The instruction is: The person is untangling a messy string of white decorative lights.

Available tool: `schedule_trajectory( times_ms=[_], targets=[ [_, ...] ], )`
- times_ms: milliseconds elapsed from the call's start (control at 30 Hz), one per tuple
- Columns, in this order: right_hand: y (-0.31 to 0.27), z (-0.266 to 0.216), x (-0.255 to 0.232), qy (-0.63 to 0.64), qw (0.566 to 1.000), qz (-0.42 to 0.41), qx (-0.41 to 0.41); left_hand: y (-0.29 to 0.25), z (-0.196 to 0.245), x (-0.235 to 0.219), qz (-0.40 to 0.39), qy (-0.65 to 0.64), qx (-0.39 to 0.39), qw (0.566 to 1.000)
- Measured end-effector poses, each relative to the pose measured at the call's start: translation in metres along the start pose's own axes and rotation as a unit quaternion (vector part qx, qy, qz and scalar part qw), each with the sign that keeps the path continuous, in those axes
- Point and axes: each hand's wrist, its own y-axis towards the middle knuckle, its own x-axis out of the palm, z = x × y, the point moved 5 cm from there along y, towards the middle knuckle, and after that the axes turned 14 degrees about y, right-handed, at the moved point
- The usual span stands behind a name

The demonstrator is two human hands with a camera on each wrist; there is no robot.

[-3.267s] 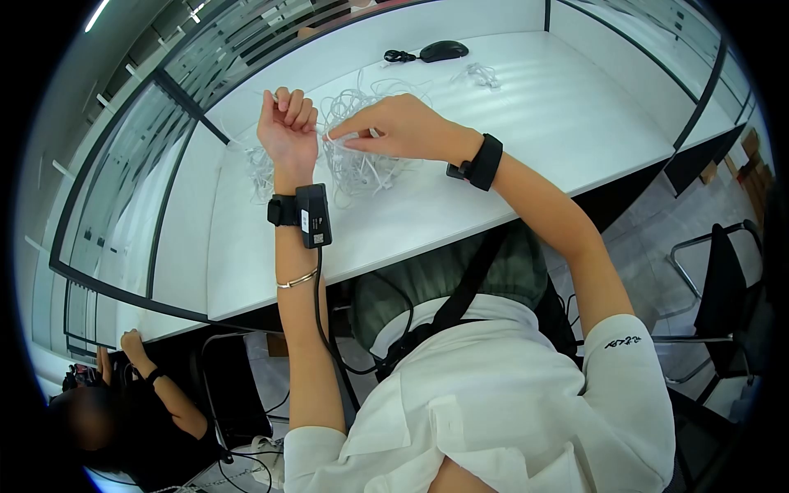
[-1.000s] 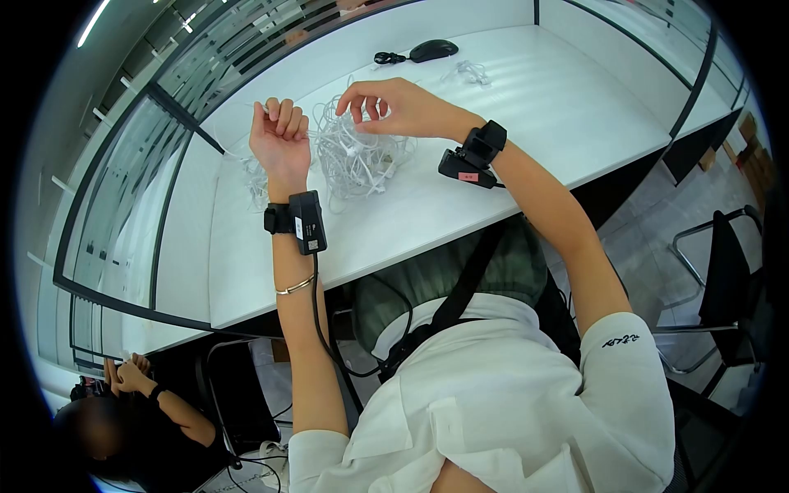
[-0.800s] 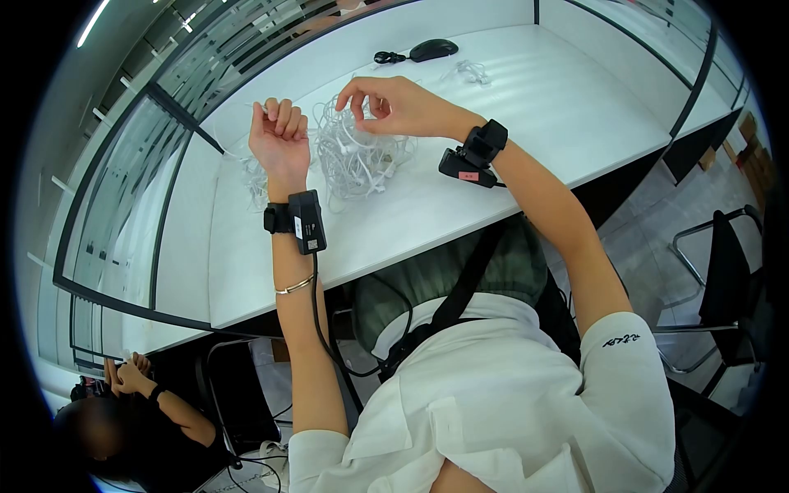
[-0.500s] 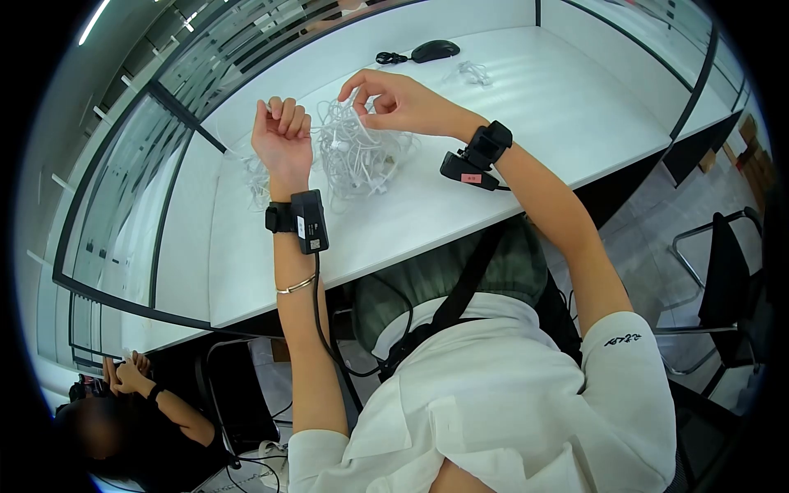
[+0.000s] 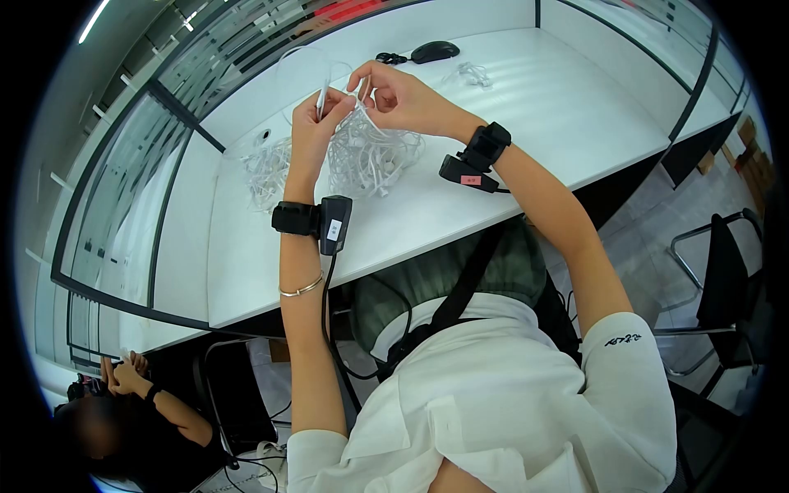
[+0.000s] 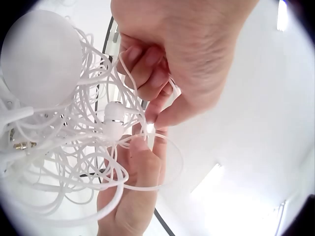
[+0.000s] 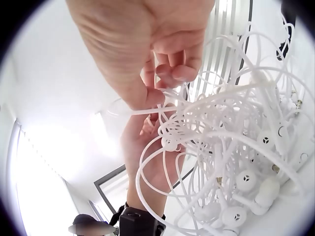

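A tangle of white wired earphones (image 5: 378, 160) lies on the white desk under both hands. My left hand (image 5: 314, 127) pinches a strand of its cable between thumb and fingers, and a loose loop rises above it. Close beside it, my right hand (image 5: 408, 100) pinches the cable too, fingertips almost meeting those of the left. In the left wrist view an earbud (image 6: 113, 120) hangs near the fingertips, and a gold-tipped plug (image 6: 24, 145) shows in the tangle. Several more earbuds, one of them an earbud (image 7: 246, 179), appear low in the right wrist view.
A second heap of white cables (image 5: 267, 174) lies left of the tangle. At the back stand a black mouse (image 5: 436, 52) with its bundled cord and a small white cable bundle (image 5: 472, 75). Partition walls enclose the desk (image 5: 559, 123); another person (image 5: 156, 411) sits at lower left.
My left hand has turned and moved right to the right hand, raising a loop of cable. Since the oldest frame the right hand has lifted slightly away; lately it has hardly moved.
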Motion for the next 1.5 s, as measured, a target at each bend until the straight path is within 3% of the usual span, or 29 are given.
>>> schedule_trajectory(
  times_ms=[333, 467, 700, 833, 1200, 1300, 1500],
  targets=[
    [0.000, 0.003, -0.008, -0.007, 0.997, 0.070, -0.008, 0.002, -0.007, -0.002, 0.002, -0.029, 0.072, 0.997],
    [0.000, 0.004, -0.011, -0.008, 0.997, 0.076, -0.010, 0.003, -0.003, 0.004, -0.004, 0.075, 0.117, 0.990],
    [0.001, -0.001, -0.011, -0.050, 0.994, 0.073, -0.057, 0.001, 0.003, 0.003, 0.039, 0.099, 0.125, 0.986],
    [0.001, 0.000, -0.010, -0.005, 0.997, 0.070, -0.007, 0.002, -0.004, 0.004, 0.027, 0.077, 0.101, 0.992],
    [0.001, -0.001, -0.008, 0.003, 0.996, 0.090, 0.023, -0.001, -0.005, 0.005, 0.007, 0.041, 0.055, 0.998],
    [0.001, 0.001, -0.009, 0.006, 0.996, 0.088, 0.020, -0.001, -0.003, 0.008, 0.012, 0.087, 0.070, 0.994],
    [0.003, 0.006, -0.007, 0.064, 0.996, 0.068, 0.003, -0.001, -0.006, 0.008, 0.003, 0.061, 0.056, 0.997]
  ],
)
